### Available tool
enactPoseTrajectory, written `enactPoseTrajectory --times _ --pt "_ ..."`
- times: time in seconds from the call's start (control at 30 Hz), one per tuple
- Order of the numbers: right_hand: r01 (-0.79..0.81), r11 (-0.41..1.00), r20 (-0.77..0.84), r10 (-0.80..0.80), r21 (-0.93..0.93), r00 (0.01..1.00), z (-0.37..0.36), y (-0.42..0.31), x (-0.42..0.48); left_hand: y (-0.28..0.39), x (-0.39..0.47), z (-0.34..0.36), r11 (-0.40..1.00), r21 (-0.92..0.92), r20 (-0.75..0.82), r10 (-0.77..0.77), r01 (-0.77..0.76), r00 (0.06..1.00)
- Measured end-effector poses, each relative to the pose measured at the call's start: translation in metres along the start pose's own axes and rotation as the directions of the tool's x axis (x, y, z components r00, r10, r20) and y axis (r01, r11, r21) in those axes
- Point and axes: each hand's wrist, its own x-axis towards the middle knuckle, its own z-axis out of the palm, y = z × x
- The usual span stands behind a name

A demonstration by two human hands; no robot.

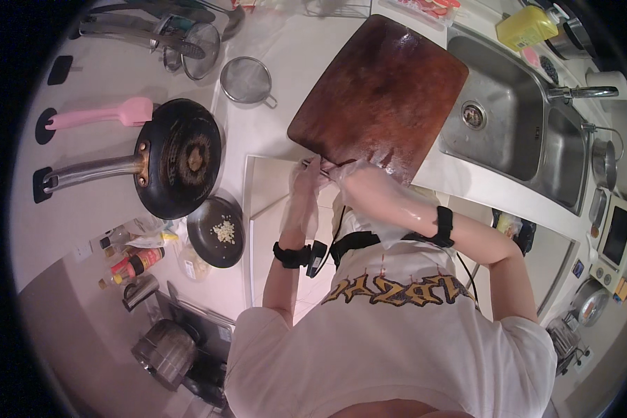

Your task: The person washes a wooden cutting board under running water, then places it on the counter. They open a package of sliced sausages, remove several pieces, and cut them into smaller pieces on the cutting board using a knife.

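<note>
My left hand and my right hand, both in thin clear plastic gloves, are close together over the near edge of a reddish-brown cutting board. A slim metal utensil is in the fingers of my left hand and runs toward my right hand; its kind is unclear. The right fingers are partly hidden, and whether they grip it cannot be told. Wet, shiny patches show on the board. A small dark pan or plate with chopped pale bits, like garlic, rests on the counter to the left.
Right of the board is a double steel sink with a faucet. A frying pan, a pink spatula and steel utensils hang at the left. A mesh strainer, bottles and a yellow pump bottle stand around.
</note>
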Motion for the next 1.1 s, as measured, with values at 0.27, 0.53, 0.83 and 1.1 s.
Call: enactPoseTrajectory --times 0.27,0.53,0.83,1.1 --pt "0.311 0.903 -0.274 -0.231 0.297 0.934 -0.007 0.052 0.007 -0.022 0.019 -0.017 0.982 0.186 -0.007 -0.042 0.042 0.999" --pt "0.037 0.999 -0.641 -0.05 -0.033 0.766 -0.053 0.204 0.066 -0.027 0.024 -0.038 0.988 0.135 0.01 0.074 -0.075 0.997" --pt "-0.329 0.935 -0.626 0.335 0.13 0.704 -0.063 0.253 0.016 0.028 -0.002 -0.028 0.962 0.264 -0.028 0.075 -0.065 0.997" --pt "0.0 0.973 -0.462 -0.109 -0.23 0.88 -0.072 0.23 0.125 0.051 0.021 -0.018 0.884 0.464 0.15 -0.017 -0.055 0.989"
